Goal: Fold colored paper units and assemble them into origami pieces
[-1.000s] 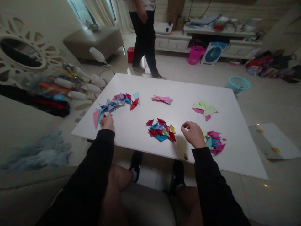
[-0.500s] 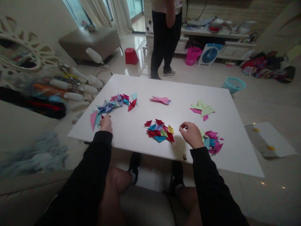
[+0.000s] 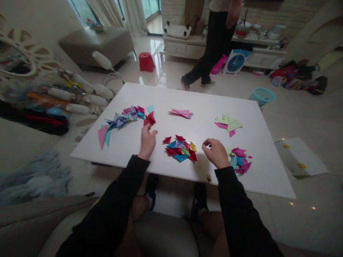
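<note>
My left hand (image 3: 148,142) reaches to the red folded paper pieces (image 3: 150,119) at the right end of a curved row of paper cranes (image 3: 119,120). Its thumb stands apart from the fingers, and the fingertips are at the red paper's near edge. Curled in a loose pinch, my right hand (image 3: 216,152) hovers right of a cluster of small folded paper pieces (image 3: 179,150), with nothing visible in its fingers. Partly behind its wrist lies a pile of magenta, blue and green folded paper (image 3: 240,160).
On the white table (image 3: 160,96) lie pink folded strips (image 3: 180,113), green and pink paper pieces (image 3: 229,124) and a small brown object (image 3: 208,177) by the near edge. A blue basket (image 3: 262,95) stands beyond the right corner. A person (image 3: 211,46) is past the far edge.
My left hand has moved right from the row's left end to the red paper, where more red now shows. My right hand holds its pose. The person beyond has stepped right.
</note>
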A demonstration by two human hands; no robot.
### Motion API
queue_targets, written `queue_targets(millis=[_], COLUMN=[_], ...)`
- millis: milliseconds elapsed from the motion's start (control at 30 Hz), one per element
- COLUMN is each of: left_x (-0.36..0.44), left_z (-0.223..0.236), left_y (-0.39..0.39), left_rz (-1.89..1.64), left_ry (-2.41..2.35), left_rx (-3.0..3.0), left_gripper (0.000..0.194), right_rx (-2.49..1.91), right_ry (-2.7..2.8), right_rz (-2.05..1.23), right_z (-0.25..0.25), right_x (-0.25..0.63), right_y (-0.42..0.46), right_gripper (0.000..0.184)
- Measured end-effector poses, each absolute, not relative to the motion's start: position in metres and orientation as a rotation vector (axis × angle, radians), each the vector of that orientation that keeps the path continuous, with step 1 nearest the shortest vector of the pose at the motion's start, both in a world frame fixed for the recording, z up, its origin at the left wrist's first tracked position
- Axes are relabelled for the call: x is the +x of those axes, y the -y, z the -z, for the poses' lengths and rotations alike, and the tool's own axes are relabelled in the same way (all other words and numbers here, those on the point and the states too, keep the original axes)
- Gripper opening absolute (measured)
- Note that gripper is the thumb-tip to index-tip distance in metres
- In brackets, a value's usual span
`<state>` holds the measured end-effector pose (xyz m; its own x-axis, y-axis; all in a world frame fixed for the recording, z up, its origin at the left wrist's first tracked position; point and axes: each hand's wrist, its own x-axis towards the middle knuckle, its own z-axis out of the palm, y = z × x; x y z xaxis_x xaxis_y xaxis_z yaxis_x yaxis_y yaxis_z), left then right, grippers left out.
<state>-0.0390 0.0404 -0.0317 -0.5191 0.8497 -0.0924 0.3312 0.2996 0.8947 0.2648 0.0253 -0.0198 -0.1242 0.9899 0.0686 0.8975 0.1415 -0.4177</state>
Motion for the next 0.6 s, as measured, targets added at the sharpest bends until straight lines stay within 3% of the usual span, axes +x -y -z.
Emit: queue_targets(millis=[200,600], left_x=[0.022,0.034], left_z=[0.045,0.034], left_y=[-0.023,-0.013], left_rz=[-1.132,-0.911], left_ry=[-1.591,-1.473], left_rx=[1.086,1.669], left_gripper=[0.04,0.027], right_rx=[-1.817,-1.545], right_ry=[2.094,2.151], right_rz=[-0.399,-0.524], right_z=[0.021,0.017], right_x=[0.265,0.258], right_y=[-0.026,-0.028], right_gripper=[0.013,0.007])
